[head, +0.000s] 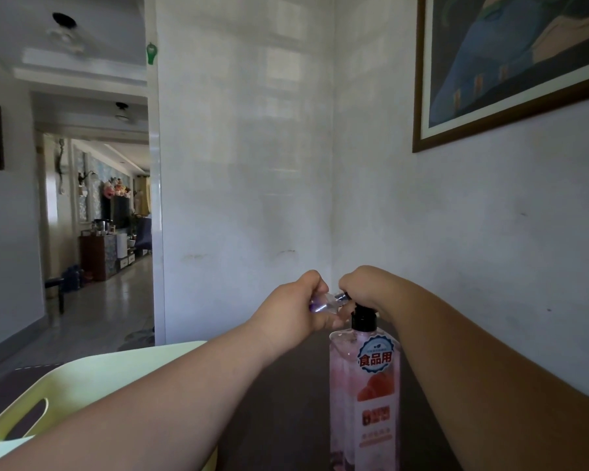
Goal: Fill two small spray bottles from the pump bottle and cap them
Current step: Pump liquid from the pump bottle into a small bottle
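Observation:
A tall clear pump bottle [364,385] with pink liquid, a black collar and a red-and-blue label stands on the dark table at the lower middle. My right hand [364,287] sits curled over its black pump head, which is mostly hidden under the fingers. My left hand [296,307] grips a small clear spray bottle [323,303] with a purple tint, held tilted on its side with its open mouth at the pump's spout. A second small bottle is not in view.
A pale green plastic basket [92,385] with a handle slot stands at the lower left on the dark table [276,419]. White walls meet in a corner just behind my hands. A hallway opens at the left.

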Action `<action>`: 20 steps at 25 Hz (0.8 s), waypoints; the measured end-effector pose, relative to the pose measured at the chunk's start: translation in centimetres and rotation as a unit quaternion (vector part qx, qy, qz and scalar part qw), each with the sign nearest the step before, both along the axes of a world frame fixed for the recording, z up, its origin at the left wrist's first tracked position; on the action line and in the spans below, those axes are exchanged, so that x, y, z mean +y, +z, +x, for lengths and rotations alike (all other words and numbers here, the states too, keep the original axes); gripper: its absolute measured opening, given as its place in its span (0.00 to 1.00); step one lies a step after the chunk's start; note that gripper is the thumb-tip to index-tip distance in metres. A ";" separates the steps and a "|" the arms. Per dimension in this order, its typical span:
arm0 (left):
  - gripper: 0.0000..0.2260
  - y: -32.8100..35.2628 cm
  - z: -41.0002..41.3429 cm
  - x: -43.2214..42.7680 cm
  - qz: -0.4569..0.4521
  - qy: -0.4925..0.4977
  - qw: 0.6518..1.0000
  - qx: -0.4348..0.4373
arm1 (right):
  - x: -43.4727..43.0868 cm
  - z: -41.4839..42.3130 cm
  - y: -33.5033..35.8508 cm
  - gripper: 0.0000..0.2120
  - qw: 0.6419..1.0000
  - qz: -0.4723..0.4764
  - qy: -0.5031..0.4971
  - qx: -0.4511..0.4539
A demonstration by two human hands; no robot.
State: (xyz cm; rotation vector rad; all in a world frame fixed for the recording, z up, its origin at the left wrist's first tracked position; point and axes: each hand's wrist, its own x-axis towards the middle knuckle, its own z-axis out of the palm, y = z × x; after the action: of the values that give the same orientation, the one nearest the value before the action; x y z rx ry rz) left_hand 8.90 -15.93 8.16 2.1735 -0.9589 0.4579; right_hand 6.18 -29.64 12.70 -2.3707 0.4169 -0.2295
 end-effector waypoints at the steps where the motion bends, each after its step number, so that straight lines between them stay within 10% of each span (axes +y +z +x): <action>1: 0.18 0.2 0.0 0.0 -0.005 -0.001 1.000 0.001 | -0.1 0.0 0.2 0.12 0.999 0.031 0.003 -0.020; 13: 0.18 -0.5 0.1 -0.2 -0.003 0.001 1.000 -0.006 | -0.4 0.3 -0.2 0.14 0.996 -0.081 0.038 0.023; 20: 0.18 -0.5 -0.1 -0.1 -0.010 0.003 1.000 0.000 | -0.6 0.4 -0.6 0.09 0.952 -0.301 0.044 0.036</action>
State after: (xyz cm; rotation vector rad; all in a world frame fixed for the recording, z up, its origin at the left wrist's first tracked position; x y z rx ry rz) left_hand 8.81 -16.07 7.62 2.1587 -0.9450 0.4683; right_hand 6.63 -30.27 12.12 -2.9970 0.3011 -0.2571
